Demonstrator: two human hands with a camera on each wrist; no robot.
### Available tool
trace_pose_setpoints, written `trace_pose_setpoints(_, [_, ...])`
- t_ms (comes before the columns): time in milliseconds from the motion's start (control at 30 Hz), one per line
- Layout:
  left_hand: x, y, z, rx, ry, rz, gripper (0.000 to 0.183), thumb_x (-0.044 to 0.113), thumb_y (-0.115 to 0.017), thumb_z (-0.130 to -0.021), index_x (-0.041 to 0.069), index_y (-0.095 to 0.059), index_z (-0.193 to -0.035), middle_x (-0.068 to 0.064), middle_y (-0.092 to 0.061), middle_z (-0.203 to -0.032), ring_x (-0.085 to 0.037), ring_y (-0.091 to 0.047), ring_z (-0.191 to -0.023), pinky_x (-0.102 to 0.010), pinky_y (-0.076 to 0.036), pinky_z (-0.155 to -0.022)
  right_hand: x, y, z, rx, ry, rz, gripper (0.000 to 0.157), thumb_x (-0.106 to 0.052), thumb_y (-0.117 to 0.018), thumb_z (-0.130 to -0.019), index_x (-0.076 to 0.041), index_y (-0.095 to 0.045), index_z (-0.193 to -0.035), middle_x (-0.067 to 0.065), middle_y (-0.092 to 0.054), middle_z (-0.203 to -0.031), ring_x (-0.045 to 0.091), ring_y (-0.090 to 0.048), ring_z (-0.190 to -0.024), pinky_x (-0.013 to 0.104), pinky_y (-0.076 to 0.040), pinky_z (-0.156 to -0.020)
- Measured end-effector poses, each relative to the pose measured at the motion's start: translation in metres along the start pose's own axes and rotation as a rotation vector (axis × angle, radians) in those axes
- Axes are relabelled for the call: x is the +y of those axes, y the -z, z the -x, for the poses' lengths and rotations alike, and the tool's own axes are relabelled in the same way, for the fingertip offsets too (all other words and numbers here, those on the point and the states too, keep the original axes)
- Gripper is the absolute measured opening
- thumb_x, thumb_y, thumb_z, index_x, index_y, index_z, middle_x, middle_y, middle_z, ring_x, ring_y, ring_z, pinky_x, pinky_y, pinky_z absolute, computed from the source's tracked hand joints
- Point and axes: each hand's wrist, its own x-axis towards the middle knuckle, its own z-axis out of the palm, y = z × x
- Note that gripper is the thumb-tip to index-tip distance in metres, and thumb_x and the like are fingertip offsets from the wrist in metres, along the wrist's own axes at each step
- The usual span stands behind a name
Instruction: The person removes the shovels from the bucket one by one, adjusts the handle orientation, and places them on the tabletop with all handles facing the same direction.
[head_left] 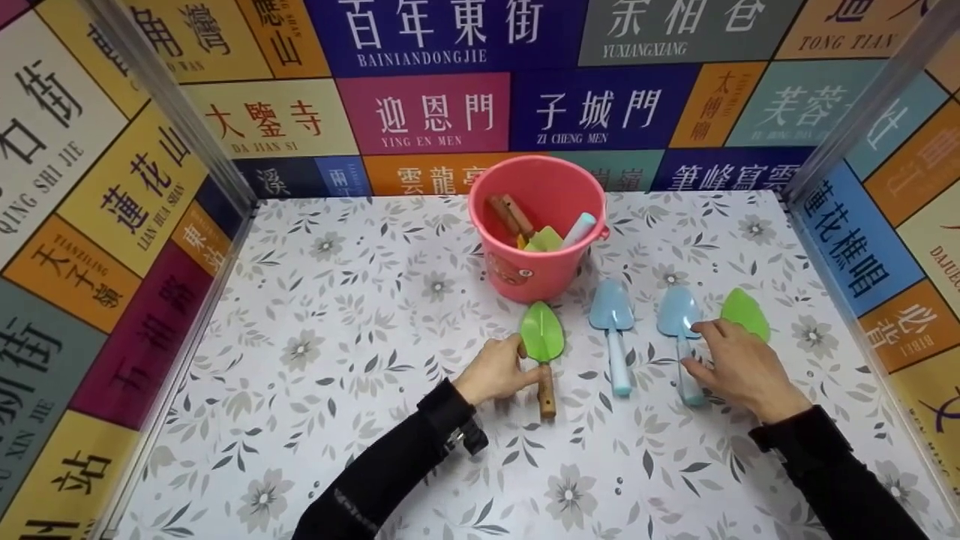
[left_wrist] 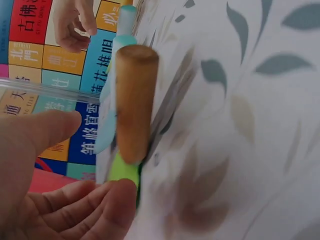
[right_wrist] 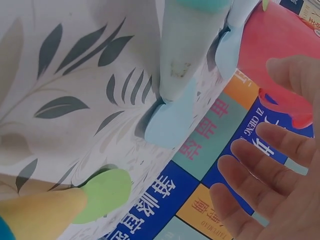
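A small trowel with a green leaf-shaped blade (head_left: 541, 330) and wooden handle (left_wrist: 136, 105) lies on the floral surface. Beside it is my left hand (head_left: 491, 371), fingertips at the blade's edge and thumb apart from the fingers; whether they touch cannot be told. My right hand (head_left: 739, 367) hovers at a light blue shovel (head_left: 675, 309), its fingers spread and loosely bent (right_wrist: 270, 170) with nothing gripped. Left of that shovel lies a second light blue shovel (head_left: 611, 309). Partly behind the right hand is another green-bladed shovel (head_left: 748, 311), whose yellow handle (right_wrist: 45, 212) shows in the right wrist view.
A pink bucket (head_left: 506, 274) stands behind the row of shovels. Inside it are wooden handles (head_left: 511, 214), a light blue handle (head_left: 579, 229) and a green piece (head_left: 545, 240). Colourful sign-printed panels (head_left: 435, 112) wall the white floral surface (head_left: 360, 300) at the back and sides.
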Motion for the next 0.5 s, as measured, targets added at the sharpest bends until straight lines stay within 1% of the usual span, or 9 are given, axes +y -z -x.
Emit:
trace_pose_setpoints(67, [-0.001, 0.010, 0.004, 0.016, -0.065, -0.057, 0.041, 0.035, -0.077, -0.090, 0.001, -0.062, -0.106, -0.009, -0.067, -0.090, -0.020, -0.063, -0.077, -0.030, -0.053, -0.065, -0.001, -0.001, 0.000, -0.006, -0.005, -0.006, 0.045, -0.018, -0.079, -0.083, 0.005, -0.061, -0.116, 0.027, -0.063, -0.108, 0.045, -0.062, -0.094, 0.059, -0.052, -0.073])
trace_pose_setpoints(200, [-0.005, 0.032, 0.014, 0.056, -0.184, -0.171, 0.039, 0.030, -0.075, -0.092, 0.000, -0.061, -0.113, -0.016, -0.070, -0.103, -0.028, -0.068, -0.088, -0.036, -0.058, -0.075, -0.003, -0.004, -0.001, -0.016, -0.010, -0.010, 0.045, -0.019, -0.079, -0.083, 0.005, -0.061, -0.116, 0.026, -0.063, -0.107, 0.044, -0.062, -0.093, 0.058, -0.052, -0.073])
trace_pose_setpoints(333, [-0.007, 0.054, 0.021, 0.110, -0.261, -0.250, 0.041, 0.030, -0.075, -0.092, 0.001, -0.060, -0.118, -0.017, -0.070, -0.108, -0.031, -0.069, -0.094, -0.041, -0.059, -0.080, -0.002, -0.006, -0.001, -0.011, 0.002, -0.008, 0.046, -0.019, -0.080, -0.083, 0.006, -0.061, -0.117, 0.026, -0.063, -0.107, 0.044, -0.063, -0.093, 0.058, -0.052, -0.074])
trace_pose_setpoints(500, [-0.001, 0.087, 0.021, 0.150, -0.327, -0.298, 0.046, 0.028, -0.074, -0.092, 0.000, -0.059, -0.126, -0.021, -0.068, -0.118, -0.035, -0.067, -0.106, -0.044, -0.057, -0.089, -0.003, -0.008, -0.001, 0.003, 0.019, -0.013, 0.047, -0.018, -0.080, -0.082, 0.006, -0.061, -0.116, 0.027, -0.064, -0.107, 0.045, -0.063, -0.092, 0.058, -0.052, -0.074])
